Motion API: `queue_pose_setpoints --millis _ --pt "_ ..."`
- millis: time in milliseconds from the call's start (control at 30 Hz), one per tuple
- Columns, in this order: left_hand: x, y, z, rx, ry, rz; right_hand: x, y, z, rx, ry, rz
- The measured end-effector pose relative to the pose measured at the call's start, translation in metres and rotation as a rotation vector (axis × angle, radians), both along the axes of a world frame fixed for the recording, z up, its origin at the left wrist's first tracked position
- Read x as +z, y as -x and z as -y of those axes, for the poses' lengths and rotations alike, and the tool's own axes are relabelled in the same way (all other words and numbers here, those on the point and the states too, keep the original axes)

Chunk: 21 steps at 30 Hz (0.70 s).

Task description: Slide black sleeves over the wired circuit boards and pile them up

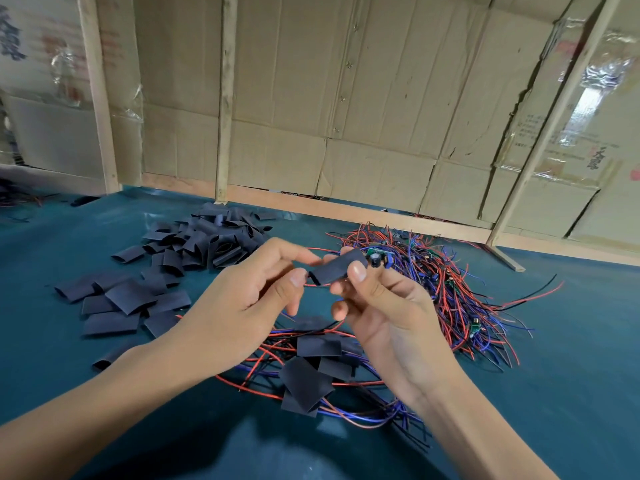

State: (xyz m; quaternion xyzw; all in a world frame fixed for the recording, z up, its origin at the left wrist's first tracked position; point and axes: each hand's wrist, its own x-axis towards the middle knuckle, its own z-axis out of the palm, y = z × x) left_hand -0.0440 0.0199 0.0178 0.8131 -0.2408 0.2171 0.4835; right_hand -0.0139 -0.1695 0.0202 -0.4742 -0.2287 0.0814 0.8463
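Observation:
A black sleeve [337,267] is held above the green table between both hands. My right hand [377,306] pinches it between thumb and fingers; a circuit board [377,256] with a dark capacitor sticks out of its right end. My left hand [249,289] pinches the sleeve's left end with thumb and forefinger, where thin red and black wires come out. Loose empty sleeves [194,244] lie heaped at the left. Bare wired boards [433,271] lie tangled at the right. Sleeved boards [311,372] with red and blue wires are piled below my hands.
The green table top [571,375] runs to a wooden rail and a cardboard wall [346,116] at the back. Flat sleeves [117,306] lie scattered at the near left. Long wire ends [526,299] trail out to the right.

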Motion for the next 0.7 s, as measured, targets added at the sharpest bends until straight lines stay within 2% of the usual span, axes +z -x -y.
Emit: queue_pose_setpoints --millis 133,400,700 --pt "-0.0019 0.0013 0.0000 0.083 -0.095 0.106 -0.0010 0.0007 -0.0019 -0.018 -0.032 -0.030" --pt "-0.0036 -0.0003 -0.0030 0.096 -0.056 0.143 0.0007 -0.0012 -0.0006 -0.056 -0.078 0.013" --pt "-0.0074 -0.0065 -0.0089 0.067 -0.057 0.096 -0.0063 -0.0081 0.0025 -0.167 0.061 0.229"
